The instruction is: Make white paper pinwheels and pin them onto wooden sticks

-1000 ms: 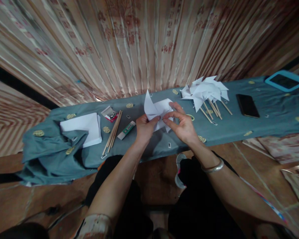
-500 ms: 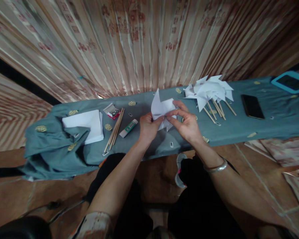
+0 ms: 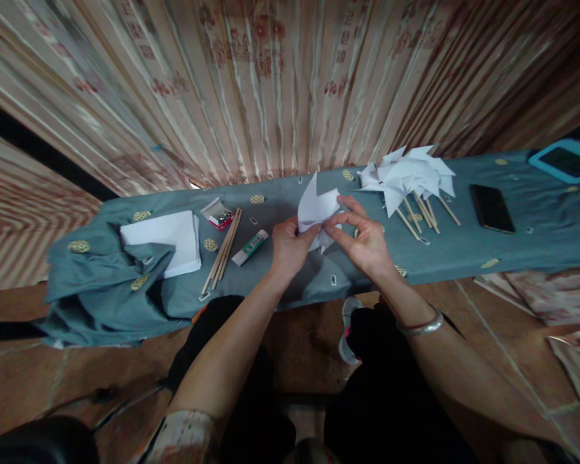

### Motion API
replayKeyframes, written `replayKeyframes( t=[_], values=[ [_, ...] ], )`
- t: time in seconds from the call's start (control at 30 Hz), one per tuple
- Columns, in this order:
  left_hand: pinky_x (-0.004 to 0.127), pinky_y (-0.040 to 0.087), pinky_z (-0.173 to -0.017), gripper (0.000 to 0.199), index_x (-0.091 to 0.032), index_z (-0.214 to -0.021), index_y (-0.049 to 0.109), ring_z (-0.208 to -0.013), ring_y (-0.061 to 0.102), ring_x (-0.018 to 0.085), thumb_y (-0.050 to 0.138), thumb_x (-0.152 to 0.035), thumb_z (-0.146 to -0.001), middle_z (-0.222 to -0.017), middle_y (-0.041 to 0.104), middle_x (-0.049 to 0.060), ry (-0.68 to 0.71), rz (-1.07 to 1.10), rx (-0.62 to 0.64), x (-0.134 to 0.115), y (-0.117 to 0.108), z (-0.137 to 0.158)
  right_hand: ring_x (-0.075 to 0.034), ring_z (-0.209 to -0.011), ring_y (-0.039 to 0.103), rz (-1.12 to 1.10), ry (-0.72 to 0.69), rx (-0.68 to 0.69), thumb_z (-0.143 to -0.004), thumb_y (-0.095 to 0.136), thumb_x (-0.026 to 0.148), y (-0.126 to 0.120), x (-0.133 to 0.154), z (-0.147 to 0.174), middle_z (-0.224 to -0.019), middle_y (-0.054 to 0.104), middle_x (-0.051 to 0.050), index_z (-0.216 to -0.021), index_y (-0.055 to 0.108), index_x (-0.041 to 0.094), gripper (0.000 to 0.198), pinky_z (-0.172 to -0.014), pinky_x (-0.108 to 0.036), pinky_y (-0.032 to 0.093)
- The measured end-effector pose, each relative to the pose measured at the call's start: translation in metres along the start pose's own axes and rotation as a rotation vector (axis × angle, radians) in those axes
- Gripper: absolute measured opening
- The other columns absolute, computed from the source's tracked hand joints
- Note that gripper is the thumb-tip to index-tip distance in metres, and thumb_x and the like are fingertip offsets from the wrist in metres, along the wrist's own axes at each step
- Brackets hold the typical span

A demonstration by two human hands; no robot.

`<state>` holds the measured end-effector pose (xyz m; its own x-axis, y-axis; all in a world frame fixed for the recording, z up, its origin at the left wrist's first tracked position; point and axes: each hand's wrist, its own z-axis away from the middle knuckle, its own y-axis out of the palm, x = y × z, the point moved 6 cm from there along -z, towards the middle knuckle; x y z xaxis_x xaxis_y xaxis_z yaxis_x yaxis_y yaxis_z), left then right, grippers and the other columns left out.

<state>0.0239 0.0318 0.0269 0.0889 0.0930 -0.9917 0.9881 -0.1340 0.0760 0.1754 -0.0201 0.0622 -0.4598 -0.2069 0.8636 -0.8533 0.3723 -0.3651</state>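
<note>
A white paper pinwheel (image 3: 314, 205) with folded blades is held up over the cloth, between both hands. My left hand (image 3: 289, 248) closes on its left lower side, the thumb pressed near the centre. At that same centre my right hand (image 3: 360, 238) pinches with thumb and index finger, its other fingers bent behind the right blade. Whatever small piece lies between the fingertips is too small to make out. To the left, nearest my left hand, lies a green and white eraser-like box (image 3: 250, 248). Beside it are several wooden sticks (image 3: 225, 251).
A small open pack of pins (image 3: 218, 216) and a stack of white paper (image 3: 176, 238) lie left on the green cloth (image 3: 290, 283). Finished pinwheels on sticks (image 3: 410, 173), a black phone (image 3: 492, 207) and a blue-framed tablet (image 3: 565, 161) lie right. A curtain (image 3: 270, 96) hangs behind.
The pinwheel has tilted slightly, its upper blade shifting a little to the right. Both hands keep their hold, and the things on the cloth look the same.
</note>
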Motion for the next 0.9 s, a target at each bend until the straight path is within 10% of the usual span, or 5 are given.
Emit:
replayKeyframes(
  t=[0.9],
  values=[
    [0.024, 0.047, -0.063, 0.012, -0.015, -0.074, 0.075, -0.062, 0.061, 0.014, 0.077, -0.024, -0.067, -0.069, 0.072, 0.0, -0.049, 0.079, -0.014, 0.0, 0.0, 0.002, -0.03, -0.135, 0.052, -0.103, 0.069, -0.02, -0.074, 0.077, 0.042, 0.007, -0.012, -0.001, -0.133, 0.065, -0.004, -0.078, 0.073, 0.027, 0.016, -0.119, -0.055, 0.028]
  ],
)
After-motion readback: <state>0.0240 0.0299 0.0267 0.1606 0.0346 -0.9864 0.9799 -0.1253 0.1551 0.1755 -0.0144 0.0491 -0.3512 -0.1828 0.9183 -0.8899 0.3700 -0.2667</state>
